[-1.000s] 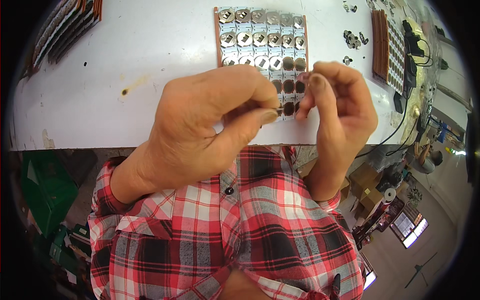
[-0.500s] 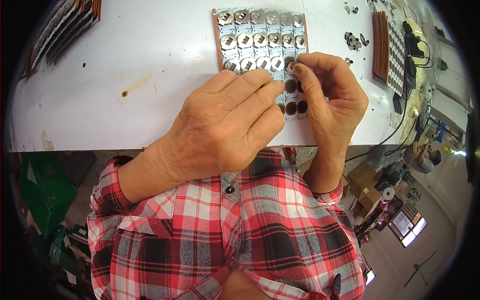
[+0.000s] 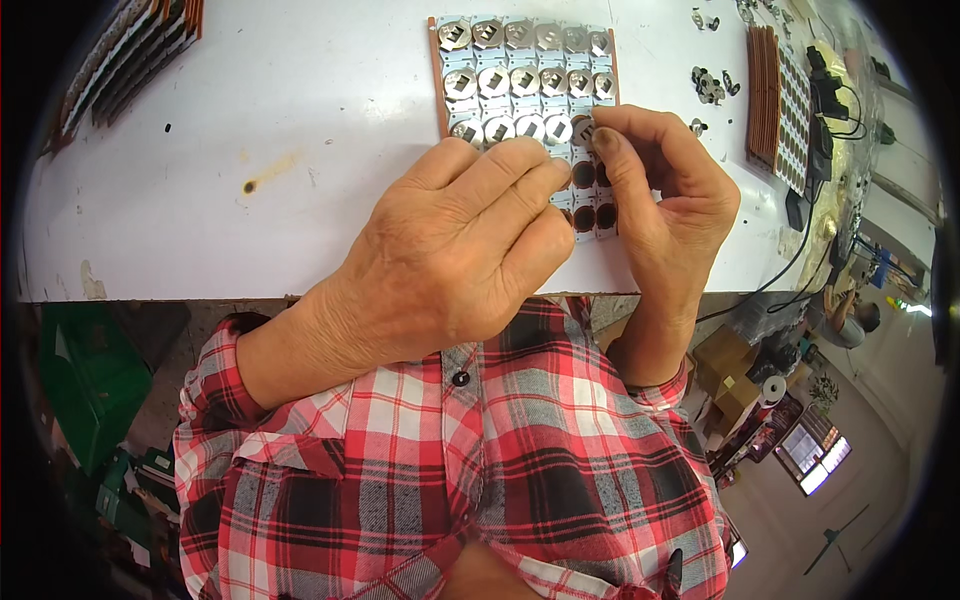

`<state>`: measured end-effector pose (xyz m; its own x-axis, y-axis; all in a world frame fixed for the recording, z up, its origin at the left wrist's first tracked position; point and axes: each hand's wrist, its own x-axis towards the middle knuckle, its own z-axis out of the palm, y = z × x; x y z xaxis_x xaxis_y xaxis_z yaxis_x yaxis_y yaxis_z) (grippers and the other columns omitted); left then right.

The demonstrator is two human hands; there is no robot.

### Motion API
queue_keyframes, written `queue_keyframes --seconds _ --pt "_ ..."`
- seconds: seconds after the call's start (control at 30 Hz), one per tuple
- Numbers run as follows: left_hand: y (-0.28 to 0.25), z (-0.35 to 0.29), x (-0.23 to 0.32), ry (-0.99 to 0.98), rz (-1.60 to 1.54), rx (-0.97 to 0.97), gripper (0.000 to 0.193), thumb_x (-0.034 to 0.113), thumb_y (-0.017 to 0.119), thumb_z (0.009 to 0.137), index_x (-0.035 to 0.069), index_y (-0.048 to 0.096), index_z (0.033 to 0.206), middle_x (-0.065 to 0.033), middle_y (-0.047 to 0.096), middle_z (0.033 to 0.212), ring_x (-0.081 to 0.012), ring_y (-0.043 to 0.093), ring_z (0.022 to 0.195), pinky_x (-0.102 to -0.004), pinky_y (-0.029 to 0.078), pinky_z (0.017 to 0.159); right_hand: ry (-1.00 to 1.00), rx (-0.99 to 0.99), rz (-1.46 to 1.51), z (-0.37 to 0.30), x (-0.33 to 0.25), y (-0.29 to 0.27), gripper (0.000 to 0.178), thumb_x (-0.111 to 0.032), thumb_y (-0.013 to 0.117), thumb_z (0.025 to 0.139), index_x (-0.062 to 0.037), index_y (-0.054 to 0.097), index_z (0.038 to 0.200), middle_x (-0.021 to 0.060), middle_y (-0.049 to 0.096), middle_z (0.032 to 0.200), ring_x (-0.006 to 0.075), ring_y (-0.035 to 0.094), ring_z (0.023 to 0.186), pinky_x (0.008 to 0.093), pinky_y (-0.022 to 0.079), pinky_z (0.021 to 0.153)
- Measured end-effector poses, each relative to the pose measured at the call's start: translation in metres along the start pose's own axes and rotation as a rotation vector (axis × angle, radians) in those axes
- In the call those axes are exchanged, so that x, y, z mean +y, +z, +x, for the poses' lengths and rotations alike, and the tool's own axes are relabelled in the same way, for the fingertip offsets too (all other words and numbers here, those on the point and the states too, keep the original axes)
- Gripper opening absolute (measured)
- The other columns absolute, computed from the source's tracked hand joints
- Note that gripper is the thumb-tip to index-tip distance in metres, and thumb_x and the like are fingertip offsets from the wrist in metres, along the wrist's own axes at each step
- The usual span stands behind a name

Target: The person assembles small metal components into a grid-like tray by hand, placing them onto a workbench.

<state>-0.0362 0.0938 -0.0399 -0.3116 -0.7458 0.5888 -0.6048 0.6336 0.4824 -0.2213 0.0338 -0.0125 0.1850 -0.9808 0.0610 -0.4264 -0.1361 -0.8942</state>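
Here, the silver clip (image 3: 583, 131) sits over the panel (image 3: 525, 105), just left of the nearer right hand (image 3: 668, 165); whether this pinches it, or the left hand (image 3: 455, 240) anything, I cannot tell.

No readable text, label, brand, number or sign anywhere in the head view.

Panel (image 3: 538, 105) — partly hidden behind left fingers (image 3: 512, 182)

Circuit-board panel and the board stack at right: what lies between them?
In the head view, small loose metal parts lie on the white table between circuit-board panel and board stack; the right hand also intervenes.
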Motion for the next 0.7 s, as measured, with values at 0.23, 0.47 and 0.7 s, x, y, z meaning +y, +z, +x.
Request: queue_keyframes --seconds 0.23,0.47,0.7 --pt "-0.001 0.000 0.000 -0.003 -0.001 -0.013 0.017 0.006 0.072 0.074 0.000 0.061 0.085 -0.0192 0.075 0.114 -0.0319 0.073 0.106 -0.0378 0.054 0.072 0.048 -0.077 0.007 0.000 -0.004 -0.010 0.010 0.005 0.074 0.096 0.0020 0.074 0.106 0.0012 0.073 0.089 0.0046 0.065 0.076 0.0197 0.051 0.064" --pt "-0.001 0.000 -0.001 0.002 0.004 -0.012 0.016 0.006 0.072 0.075 0.000 0.061 0.085 -0.0191 0.075 0.113 -0.0313 0.073 0.105 -0.0371 0.054 0.071 -0.348 -0.214 -0.450 0.007 -0.005 -0.022 0.011 0.007 0.075 0.093 -0.0001 0.073 0.102 -0.0001 0.070 0.094 0.0056 0.063 0.080 0.0210 0.048 0.065" --pt "0.003 -0.001 0.003 -0.003 0.041 0.002 0.017 0.007 0.070 0.074 -0.001 0.062 0.086 -0.0205 0.075 0.112 -0.0315 0.073 0.103 -0.0367 0.053 0.070 -0.084 -0.120 -0.145 0.000 -0.008 -0.014 0.017 0.012 0.072 0.090 0.0003 0.072 0.102 0.0050 0.065 0.090 0.0130 0.065 0.080 0.0277 0.051 0.068"
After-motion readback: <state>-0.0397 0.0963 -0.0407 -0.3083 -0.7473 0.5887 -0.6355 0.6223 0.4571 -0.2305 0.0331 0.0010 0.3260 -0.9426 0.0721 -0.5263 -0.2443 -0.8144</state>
